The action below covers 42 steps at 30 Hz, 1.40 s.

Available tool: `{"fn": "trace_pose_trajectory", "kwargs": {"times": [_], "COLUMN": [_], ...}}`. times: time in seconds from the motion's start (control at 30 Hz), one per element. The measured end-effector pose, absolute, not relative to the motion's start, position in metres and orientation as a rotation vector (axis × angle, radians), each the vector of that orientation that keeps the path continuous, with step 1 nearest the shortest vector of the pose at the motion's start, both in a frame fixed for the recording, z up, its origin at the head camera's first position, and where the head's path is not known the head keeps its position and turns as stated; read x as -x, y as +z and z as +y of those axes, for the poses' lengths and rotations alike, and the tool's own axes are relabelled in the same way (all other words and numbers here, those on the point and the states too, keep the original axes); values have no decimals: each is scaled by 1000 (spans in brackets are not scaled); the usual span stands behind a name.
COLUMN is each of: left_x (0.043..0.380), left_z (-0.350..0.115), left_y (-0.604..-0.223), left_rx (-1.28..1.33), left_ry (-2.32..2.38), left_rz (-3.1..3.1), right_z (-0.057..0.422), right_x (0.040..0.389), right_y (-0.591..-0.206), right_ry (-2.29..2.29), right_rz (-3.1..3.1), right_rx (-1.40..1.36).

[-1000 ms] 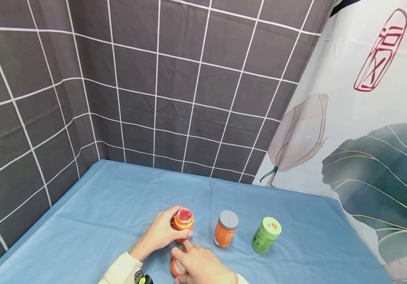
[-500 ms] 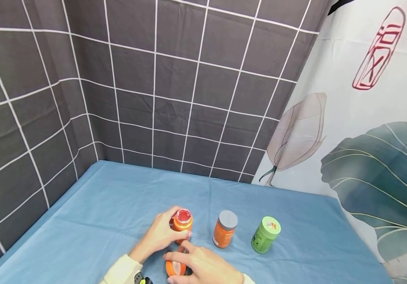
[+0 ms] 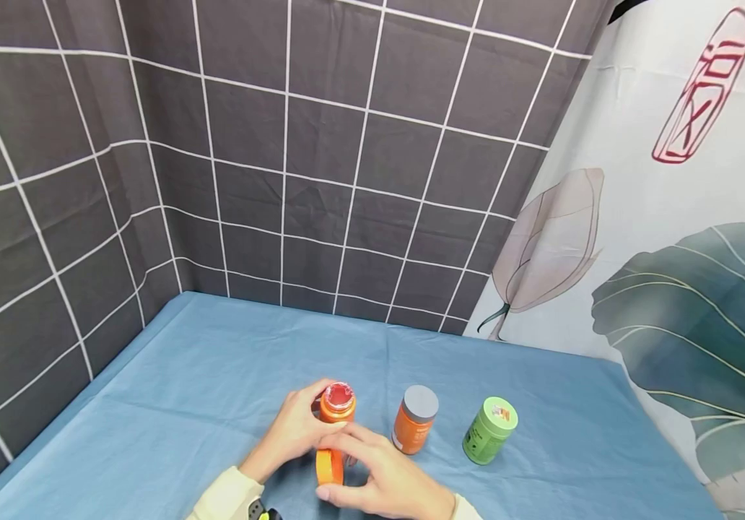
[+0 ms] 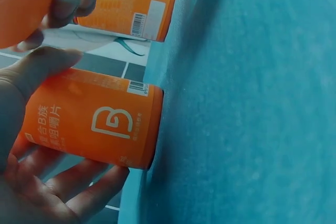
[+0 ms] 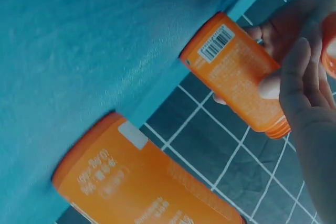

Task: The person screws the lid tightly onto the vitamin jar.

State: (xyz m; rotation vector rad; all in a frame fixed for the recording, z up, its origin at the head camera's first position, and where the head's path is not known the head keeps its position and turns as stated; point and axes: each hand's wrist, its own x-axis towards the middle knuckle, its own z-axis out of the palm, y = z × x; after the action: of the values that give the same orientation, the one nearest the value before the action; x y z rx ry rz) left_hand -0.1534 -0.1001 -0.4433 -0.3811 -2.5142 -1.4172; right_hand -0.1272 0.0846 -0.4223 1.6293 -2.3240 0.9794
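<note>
An uncapped orange bottle (image 3: 338,413) stands upright on the blue cloth, its reddish mouth facing up. My left hand (image 3: 294,432) grips it around the side, thumb across the front. Just in front of the bottle, my right hand (image 3: 385,473) holds an orange cap (image 3: 329,467) on edge between thumb and fingers. In the left wrist view the same bottle (image 4: 105,119) shows a white B logo, with the cap (image 4: 23,9) apart from it at upper left. The right wrist view shows the bottle's (image 5: 236,72) barcode side and threaded neck.
To the right stands a second orange bottle (image 3: 414,420) with a grey lid. Further right is a green jar (image 3: 489,431) with a green lid. Blue cloth (image 3: 216,361) covers the table, and a dark gridded curtain (image 3: 320,180) hangs behind it.
My right hand has turned the cap from face up onto its edge and moved it closer to the bottle. The left hand keeps its grip on the bottle in the same spot.
</note>
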Motion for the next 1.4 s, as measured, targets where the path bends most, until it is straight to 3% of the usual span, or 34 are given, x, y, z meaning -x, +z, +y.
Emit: {"fn": "trace_pose_trajectory", "kwargs": {"times": [0.3,0.93,1.2,1.4], "left_x": [153,154,152,152], "left_z": [-99,-101,-102,-101], "left_y": [-443,-446,-444,-444], "left_rx": [372,439,378,346], "left_ry": [-1335,-1323,-1391,-1391], "left_rz": [-2506,-2474,-2539,-2553], "right_z": [79,61,55,54], "right_x": [129,148,137,151], "right_y": [-416,-421,-399,-418], "right_ry": [1173,1164,1262,1259], "right_rz": [-2230,-1829,-2033,-2165], "right_rx": [-1586,-1188,-980,-886]}}
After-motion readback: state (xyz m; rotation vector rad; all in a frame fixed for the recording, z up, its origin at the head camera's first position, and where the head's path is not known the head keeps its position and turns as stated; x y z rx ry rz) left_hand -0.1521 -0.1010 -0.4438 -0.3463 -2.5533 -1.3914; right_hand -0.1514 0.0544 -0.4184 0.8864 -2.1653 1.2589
